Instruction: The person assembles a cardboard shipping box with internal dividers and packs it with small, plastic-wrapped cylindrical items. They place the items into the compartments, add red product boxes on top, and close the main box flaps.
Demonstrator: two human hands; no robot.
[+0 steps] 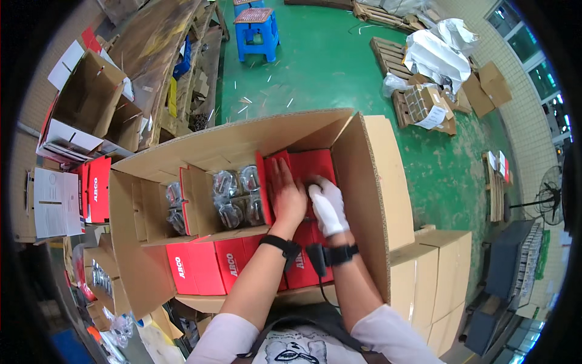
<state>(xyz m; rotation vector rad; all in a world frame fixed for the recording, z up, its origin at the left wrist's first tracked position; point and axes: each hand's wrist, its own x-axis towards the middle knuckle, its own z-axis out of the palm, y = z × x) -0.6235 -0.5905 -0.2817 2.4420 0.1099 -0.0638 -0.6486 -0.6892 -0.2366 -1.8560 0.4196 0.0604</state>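
A large open carton [370, 200] stands in front of me, with red boxes along its near side and at its right end. My left hand [288, 195], bare, lies with fingers stretched out over a red box [312, 162] at the carton's far right. Close beside it is my right hand [327, 205] in a white glove. Its fingers are bent down against the red boxes, and their tips are partly hidden. Left of my hands, several clear-wrapped items [233, 197] sit in an opened red box. More wrapped items [176, 208] lie further left, beside cardboard dividers [197, 197].
Stacked closed cartons [439, 273] adjoin the open carton on the right. A wooden workbench [145, 48] with another open carton [91, 91] stands at the far left. Beyond are a blue stool [256, 33] and a pallet [388, 57]. A fan [548, 194] is at far right.
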